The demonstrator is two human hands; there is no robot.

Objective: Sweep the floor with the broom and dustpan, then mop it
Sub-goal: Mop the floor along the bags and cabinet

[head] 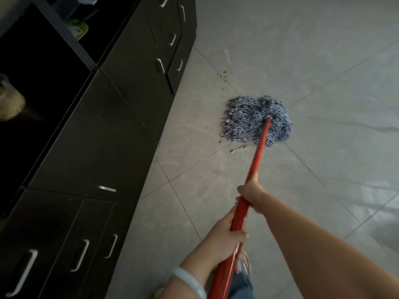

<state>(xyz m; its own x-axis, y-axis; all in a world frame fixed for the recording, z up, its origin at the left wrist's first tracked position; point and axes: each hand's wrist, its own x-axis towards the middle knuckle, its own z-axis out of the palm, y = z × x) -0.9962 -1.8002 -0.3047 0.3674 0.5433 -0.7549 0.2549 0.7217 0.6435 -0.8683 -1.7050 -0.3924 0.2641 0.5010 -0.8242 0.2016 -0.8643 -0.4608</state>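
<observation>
A mop with a red handle [260, 149] and a blue-and-white string head [254, 119] lies spread on the grey tiled floor [323, 83]. My right hand [251, 196] grips the handle higher toward the head. Closer to me, my left hand [223, 238] grips the same handle, a pale bangle on its wrist. Small brown crumbs [223, 75] lie on the floor just beyond the mop head. A few loose mop strands [237, 148] trail on the tile beside the handle. No broom or dustpan is in view.
A long run of dark cabinets and drawers with metal handles [121, 100] lines the left side, close to the mop head. A green object [77, 29] sits on an open shelf above. The tiled floor stretches off to the right.
</observation>
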